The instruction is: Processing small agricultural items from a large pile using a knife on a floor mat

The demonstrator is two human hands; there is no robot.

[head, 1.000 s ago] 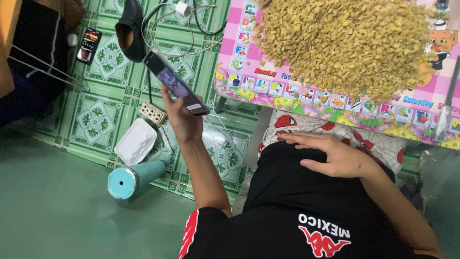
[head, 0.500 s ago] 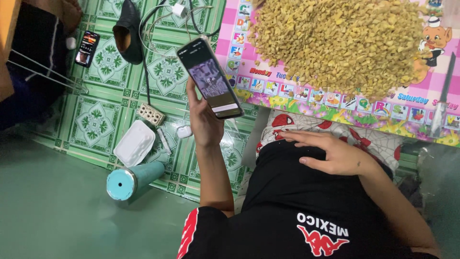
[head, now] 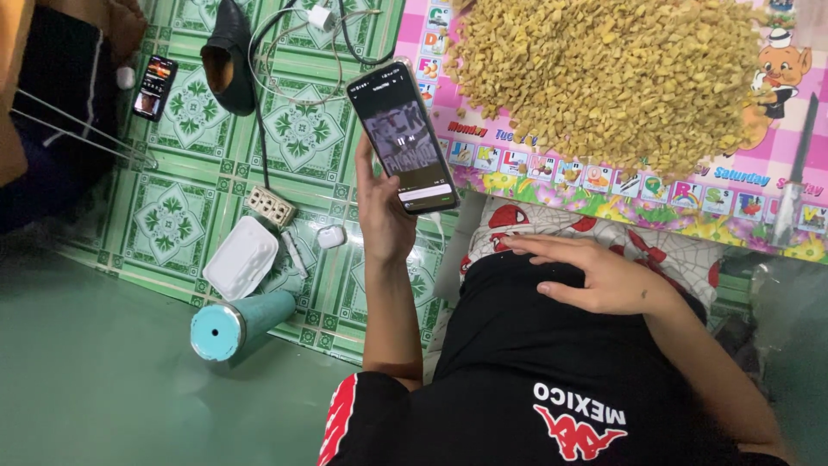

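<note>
Black phone: gripped in my left hand, screen lit and tilted toward me, raised over the green patterned floor tiles.
Left hand: closed round the phone's lower end, thumb along its left edge.
Right hand: released, flat on my black shirt, holding nothing.
Far right: heap of yellow chips on a pink printed mat.
Near left: teal cylinder, white lidded box.
Handling note: keep the wrist steady and the grip low; I judge the thumb should stay clear of the screen.
</note>
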